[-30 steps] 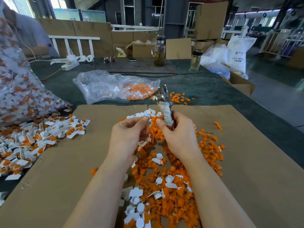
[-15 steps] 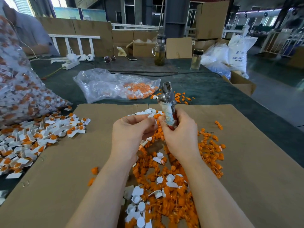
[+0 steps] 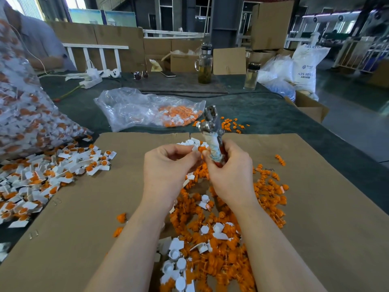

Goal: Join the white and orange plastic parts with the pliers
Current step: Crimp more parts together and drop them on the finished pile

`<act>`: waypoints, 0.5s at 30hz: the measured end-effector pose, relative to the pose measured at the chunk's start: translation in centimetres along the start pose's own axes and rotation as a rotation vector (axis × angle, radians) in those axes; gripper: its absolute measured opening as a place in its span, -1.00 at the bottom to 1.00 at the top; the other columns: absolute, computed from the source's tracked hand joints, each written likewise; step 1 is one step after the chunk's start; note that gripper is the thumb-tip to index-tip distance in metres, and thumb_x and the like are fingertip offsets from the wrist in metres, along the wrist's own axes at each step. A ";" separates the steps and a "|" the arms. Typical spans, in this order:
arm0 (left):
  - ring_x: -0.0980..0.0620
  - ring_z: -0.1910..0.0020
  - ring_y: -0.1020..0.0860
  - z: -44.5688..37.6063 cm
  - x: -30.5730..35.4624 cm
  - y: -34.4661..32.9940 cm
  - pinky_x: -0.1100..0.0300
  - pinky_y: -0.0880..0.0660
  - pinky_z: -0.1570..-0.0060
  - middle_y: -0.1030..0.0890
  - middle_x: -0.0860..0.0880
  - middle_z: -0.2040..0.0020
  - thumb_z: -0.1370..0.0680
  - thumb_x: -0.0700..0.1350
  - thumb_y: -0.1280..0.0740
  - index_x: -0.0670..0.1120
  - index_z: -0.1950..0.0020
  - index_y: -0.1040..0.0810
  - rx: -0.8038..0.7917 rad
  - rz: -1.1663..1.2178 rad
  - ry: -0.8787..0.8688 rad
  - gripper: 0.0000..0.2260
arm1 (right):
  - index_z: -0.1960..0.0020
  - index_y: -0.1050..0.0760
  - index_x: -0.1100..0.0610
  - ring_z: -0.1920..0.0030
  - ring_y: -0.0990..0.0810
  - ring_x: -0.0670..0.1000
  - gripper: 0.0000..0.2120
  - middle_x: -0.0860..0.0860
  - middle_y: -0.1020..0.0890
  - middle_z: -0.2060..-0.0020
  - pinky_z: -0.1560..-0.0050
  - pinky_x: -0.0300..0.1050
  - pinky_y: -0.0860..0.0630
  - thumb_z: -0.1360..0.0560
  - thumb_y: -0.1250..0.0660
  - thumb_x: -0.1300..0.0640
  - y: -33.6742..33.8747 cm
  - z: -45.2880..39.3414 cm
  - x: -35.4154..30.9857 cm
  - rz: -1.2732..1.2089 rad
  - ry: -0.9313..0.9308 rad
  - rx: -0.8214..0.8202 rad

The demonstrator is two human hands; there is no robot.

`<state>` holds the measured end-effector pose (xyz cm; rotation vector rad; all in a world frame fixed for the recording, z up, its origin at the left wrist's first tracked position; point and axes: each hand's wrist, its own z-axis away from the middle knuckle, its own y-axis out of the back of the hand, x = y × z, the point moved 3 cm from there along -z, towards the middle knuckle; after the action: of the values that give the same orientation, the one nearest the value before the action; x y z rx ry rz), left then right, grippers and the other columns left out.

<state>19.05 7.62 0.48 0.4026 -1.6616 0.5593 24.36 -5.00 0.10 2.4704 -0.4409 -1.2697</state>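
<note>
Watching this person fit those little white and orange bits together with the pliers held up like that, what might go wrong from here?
1. The right hand grips the pliers while also pinching an orange part with the left hand; the small piece could slip and drop into the loose pile below.
2. Fingertips sit close to the tool, so a pinch seems possible once it squeezes.

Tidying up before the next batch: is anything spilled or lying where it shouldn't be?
A few loose orange parts lie on the green table cover, past the cardboard sheet and outside the clear plastic bag. Two more orange parts sit apart from the main pile.
</note>
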 end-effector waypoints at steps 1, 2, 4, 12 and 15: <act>-0.03 0.25 -0.71 0.0 0.0 0.1 0.27 -0.62 0.24 -0.71 -0.09 0.29 -0.42 -0.28 -0.53 -0.17 0.12 -0.70 0.004 -0.021 -0.008 -0.92 | 0.10 -0.48 0.02 0.30 -0.55 -0.10 -0.89 -0.11 -0.58 0.31 0.33 -0.20 -0.45 -0.49 -0.42 0.11 0.0 0.0 0.0 -0.001 0.001 -0.001; -0.02 0.25 -0.71 -0.1 0.0 0.1 0.26 -0.63 0.22 -0.71 -0.07 0.29 -0.42 -0.27 -0.53 -0.14 0.13 -0.70 0.007 -0.050 -0.020 -0.92 | 0.11 -0.48 0.02 0.30 -0.55 -0.10 -0.89 -0.11 -0.58 0.31 0.33 -0.20 -0.46 -0.49 -0.42 0.11 0.0 0.0 -0.1 0.000 0.000 0.001; 0.03 0.25 -0.71 -0.2 0.0 0.1 0.23 -0.62 0.19 -0.71 -0.01 0.29 -0.41 -0.24 -0.54 -0.07 0.16 -0.71 0.010 -0.115 -0.052 -0.91 | 0.11 -0.48 0.00 0.29 -0.56 -0.11 -0.88 -0.14 -0.58 0.31 0.33 -0.22 -0.46 -0.48 -0.43 0.11 0.1 0.0 -0.1 0.003 -0.003 0.002; 0.01 0.21 -0.70 -0.1 0.0 0.0 0.06 -0.66 0.08 -0.71 0.03 0.29 -0.41 -0.19 -0.55 -0.01 0.18 -0.71 0.041 -0.149 -0.080 -0.91 | 0.10 -0.52 0.05 0.29 -0.56 -0.08 -0.91 -0.11 -0.59 0.31 0.29 -0.03 -0.53 -0.49 -0.43 0.10 -0.1 -0.1 -0.1 -0.023 -0.020 -0.011; 0.01 0.21 -0.70 -0.1 -0.1 -0.1 0.05 -0.66 0.07 -0.71 0.04 0.29 -0.40 -0.17 -0.56 0.01 0.20 -0.70 0.068 -0.155 -0.071 -0.90 | 0.02 -0.56 0.10 0.22 -0.60 -0.04 -0.90 -0.05 -0.63 0.24 0.19 0.08 -0.58 -0.49 -0.42 0.11 -0.2 -0.3 0.0 -0.031 -0.046 -0.064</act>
<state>19.19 7.62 0.43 0.6017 -1.6652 0.4913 24.62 -4.77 0.13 2.4076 -0.3693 -1.3343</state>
